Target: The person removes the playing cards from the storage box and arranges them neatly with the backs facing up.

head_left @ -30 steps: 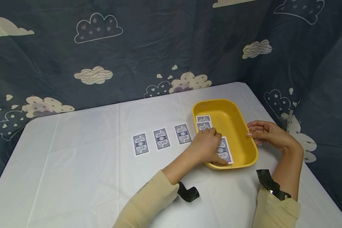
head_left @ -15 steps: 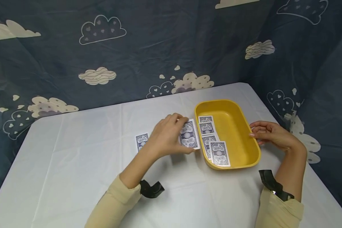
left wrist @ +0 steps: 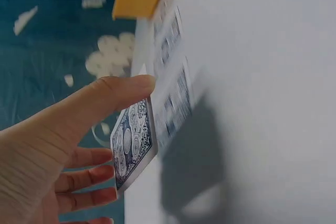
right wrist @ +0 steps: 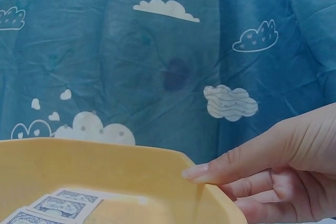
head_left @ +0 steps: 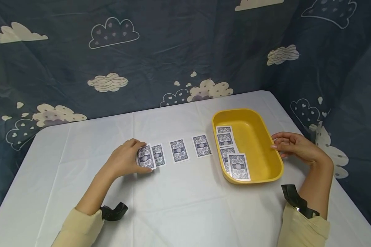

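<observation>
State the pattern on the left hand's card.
The card has an ornate blue and white pattern; best seen in the left wrist view.

Backed by dark blue fabric point(head_left: 173, 41), creased, hung along the far side and the right, printed with cream clouds point(head_left: 108, 82), outlined clouds point(head_left: 114, 34) and small hearts point(head_left: 193, 74). Furnished with a table point(head_left: 80, 164) under white cloth point(head_left: 179, 212), with visible fold lines and rounded far corners. Lit evenly, with soft grey shadows point(left wrist: 194, 150) on the cloth
</observation>
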The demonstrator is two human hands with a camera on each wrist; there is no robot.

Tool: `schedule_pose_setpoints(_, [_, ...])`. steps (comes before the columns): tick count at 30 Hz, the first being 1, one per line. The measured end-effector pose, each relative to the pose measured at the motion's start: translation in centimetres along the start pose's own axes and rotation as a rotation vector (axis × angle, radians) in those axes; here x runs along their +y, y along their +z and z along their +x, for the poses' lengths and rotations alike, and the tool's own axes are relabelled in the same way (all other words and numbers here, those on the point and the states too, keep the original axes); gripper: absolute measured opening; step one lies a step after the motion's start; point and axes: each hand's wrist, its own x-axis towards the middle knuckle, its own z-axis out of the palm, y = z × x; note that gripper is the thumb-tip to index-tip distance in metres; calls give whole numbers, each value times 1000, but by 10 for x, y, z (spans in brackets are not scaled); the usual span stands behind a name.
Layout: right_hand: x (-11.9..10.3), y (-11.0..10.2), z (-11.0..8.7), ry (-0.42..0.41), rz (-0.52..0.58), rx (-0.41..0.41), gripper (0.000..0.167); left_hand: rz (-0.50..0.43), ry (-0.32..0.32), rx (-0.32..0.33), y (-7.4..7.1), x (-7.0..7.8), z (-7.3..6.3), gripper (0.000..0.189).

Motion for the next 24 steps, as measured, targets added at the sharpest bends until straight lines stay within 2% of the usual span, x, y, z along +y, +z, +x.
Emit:
schedule_pose_setpoints(4, [1, 0, 0, -10, 11, -5, 22, 0, -10, -32, 3, -20, -6, 90])
schedule_pose_setpoints(9, [2, 0, -1, -15, 9, -3, 22, 0, -20, -82, 6, -35, -7, 88])
schedule_pose_setpoints(15, [3, 1, -1, -10, 14, 6, 23, 14, -23, -115, 10, -42, -8, 85])
schedule_pose_setpoints(24, [2, 1, 1, -11, -4, 13, 23, 51, -16, -107, 12, -44, -6, 89])
